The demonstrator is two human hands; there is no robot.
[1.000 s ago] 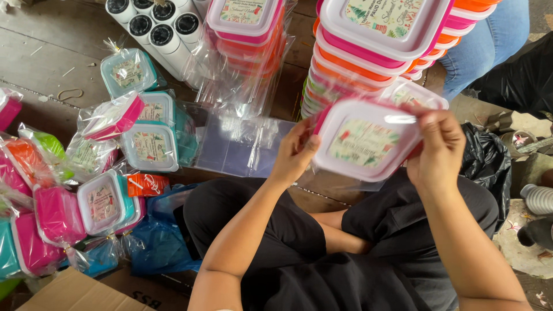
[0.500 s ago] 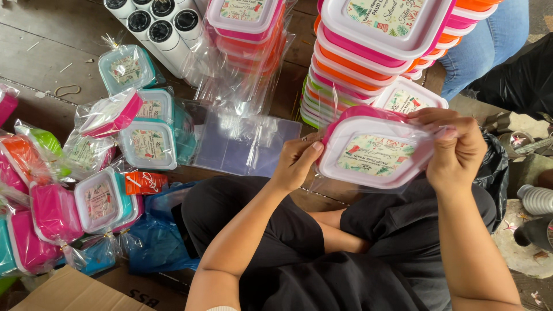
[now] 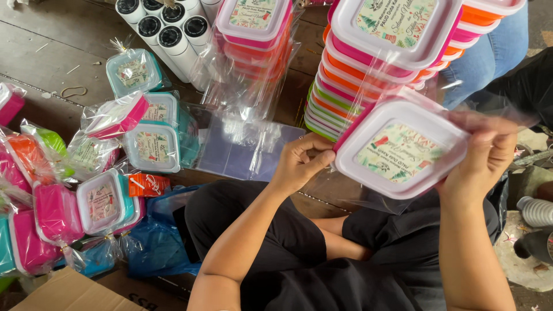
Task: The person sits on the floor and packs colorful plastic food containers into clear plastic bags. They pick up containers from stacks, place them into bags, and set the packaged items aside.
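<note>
Holding one pink lunch box (image 3: 397, 147) with a white lid between our two hands, we have it up over our lap, in front of the stacks. Our right hand (image 3: 481, 158) is closed on its right edge, fingers curled over the lid through a clear plastic bag (image 3: 495, 109) that lies around the box. Our left hand (image 3: 302, 161) is narrowed to a pinch on the bag's film at the box's left edge. A printed label covers the lid; what is inside the box we cannot tell.

Behind it on the wooden floor (image 3: 40, 63) we count two tall stacks of boxes (image 3: 368, 75) — pink, orange and green bodies under white lids — and one shorter stack wrapped in clear film (image 3: 253, 34). At the floor's far edge stand six white tubes with black caps (image 3: 167, 29), as far as we can see. Along the left edge lie bagged boxes (image 3: 103, 201): three teal ones and at least four pink, each in its own tied bag. A flat pile of empty clear bags (image 3: 242, 152) lies just beyond our left knee, and one rubber band (image 3: 73, 91) lies well apart on bare boards.
</note>
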